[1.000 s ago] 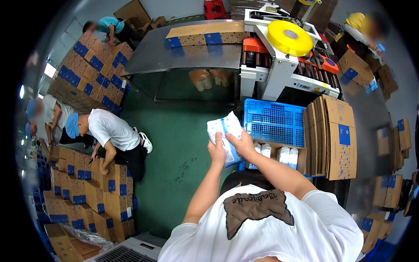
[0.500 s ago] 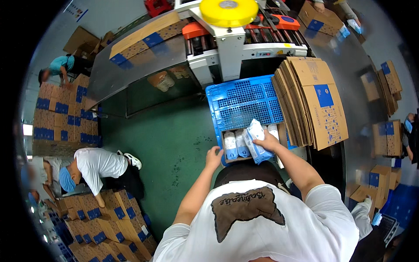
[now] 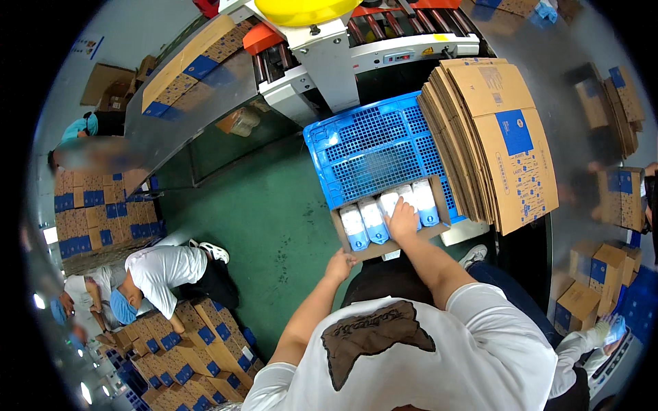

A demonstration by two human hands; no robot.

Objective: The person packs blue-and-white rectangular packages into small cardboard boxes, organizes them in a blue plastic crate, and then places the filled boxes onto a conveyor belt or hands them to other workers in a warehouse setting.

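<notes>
An open cardboard box (image 3: 444, 222) sits on the near part of a blue plastic crate (image 3: 322, 164). Several white-and-blue soft packs stand side by side in it; the rightmost soft pack (image 3: 425, 204) shows plainly. My right hand (image 3: 404, 222) rests on the middle of the row, index finger stretched onto a pack, holding nothing; it partly hides that pack. At the box's near left corner, my left hand (image 3: 340, 264) has its fingers closed against the cardboard edge.
Flattened cartons (image 3: 486, 144) lean in a stack on the crate's right. Beyond the crate stands a taping machine (image 3: 322, 61) with a yellow tape roll (image 3: 301, 10). A metal table (image 3: 164, 127) carries a carton. At left, a person in white (image 3: 164, 277) bends over stacked boxes (image 3: 199, 342).
The soft pack my right hand held is now down in the row, and that hand has let go. My left hand has moved down to the box's corner. The view has shifted slightly.
</notes>
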